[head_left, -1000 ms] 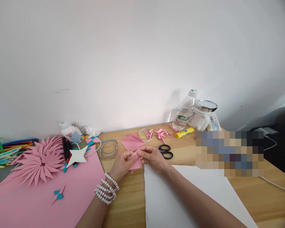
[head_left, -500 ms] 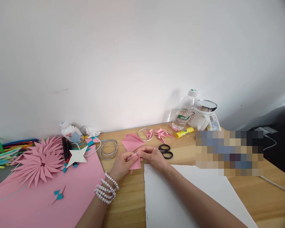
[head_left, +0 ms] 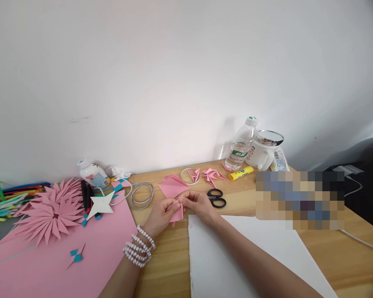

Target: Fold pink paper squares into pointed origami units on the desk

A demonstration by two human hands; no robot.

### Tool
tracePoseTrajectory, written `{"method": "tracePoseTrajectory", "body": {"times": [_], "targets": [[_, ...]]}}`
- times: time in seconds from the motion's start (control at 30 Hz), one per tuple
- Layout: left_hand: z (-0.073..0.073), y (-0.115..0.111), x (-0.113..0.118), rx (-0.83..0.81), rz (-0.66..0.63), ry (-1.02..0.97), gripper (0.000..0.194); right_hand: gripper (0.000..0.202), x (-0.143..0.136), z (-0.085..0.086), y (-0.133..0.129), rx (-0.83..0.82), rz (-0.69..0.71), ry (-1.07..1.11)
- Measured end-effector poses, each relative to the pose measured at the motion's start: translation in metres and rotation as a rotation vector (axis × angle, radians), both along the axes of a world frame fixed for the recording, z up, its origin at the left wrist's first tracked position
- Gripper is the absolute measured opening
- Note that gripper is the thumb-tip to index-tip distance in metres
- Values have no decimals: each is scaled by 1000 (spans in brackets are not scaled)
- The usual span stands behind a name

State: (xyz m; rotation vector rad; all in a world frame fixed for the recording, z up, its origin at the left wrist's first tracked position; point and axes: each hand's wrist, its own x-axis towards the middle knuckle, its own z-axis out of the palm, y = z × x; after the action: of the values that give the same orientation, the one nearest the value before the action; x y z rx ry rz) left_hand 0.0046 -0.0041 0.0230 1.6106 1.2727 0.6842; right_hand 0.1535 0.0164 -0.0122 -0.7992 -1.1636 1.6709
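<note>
In the foreground, a white sheet is lying on the table beneath the right forearm, while a large pink sheet is covering the left side and bearing a small pink-and-blue folded paper. Strands of beads are encircling the left wrist. Between the two sheets and slightly beyond, a folded pink paper is resting in both hands: the fingers of the left hand are grasping its left edge, and those of the right hand are pinching its upper right part. The grips are lying close together, presumably because so small a piece needs steadying on both sides of its fold; its lower flap is hanging free. At left, pink paper rosettes and a white paper star are lying close together. Black scissors are lying just beyond the right hand, probably for easy reach, and a pale coil is lying beyond the left. Farther back, layered pink papers, spiky pink pieces and a yellow glue stick are forming a loose row. A water bottle and a white mug are standing near the wall, seemingly out of the hands' way.
</note>
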Motion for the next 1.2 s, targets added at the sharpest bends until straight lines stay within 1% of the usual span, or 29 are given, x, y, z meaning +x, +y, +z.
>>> {"method": "tracePoseTrajectory", "body": {"times": [0.1,0.3,0.4,0.5,0.57,0.73,0.93,1.03,1.2], "targets": [[0,0,1,-36,3,-13,38,27,0,2,0,10,-12,-22],[-1,-3,4,-79,-4,-102,28,26,-1,6,-2,47,-36,-41],[-1,-4,5,-85,-9,-82,22,26,-2,5,-2,71,-64,-39],[-2,-3,5,-100,-25,-59,20,28,-2,6,-1,38,-59,-20],[-4,-2,5,-109,-42,-78,20,30,-2,7,-1,7,-38,-4],[-8,-1,3,-132,-59,-139,20,30,-1,10,-1,-10,-30,-8],[-11,-1,4,-138,-80,-162,27,31,-1,6,0,-37,-50,21],[-10,-2,6,-131,-94,-170,31,31,-2,6,0,-48,-46,28],[-7,-5,11,-163,-81,-163,32,29,-1,7,-1,-46,-57,2]]}}
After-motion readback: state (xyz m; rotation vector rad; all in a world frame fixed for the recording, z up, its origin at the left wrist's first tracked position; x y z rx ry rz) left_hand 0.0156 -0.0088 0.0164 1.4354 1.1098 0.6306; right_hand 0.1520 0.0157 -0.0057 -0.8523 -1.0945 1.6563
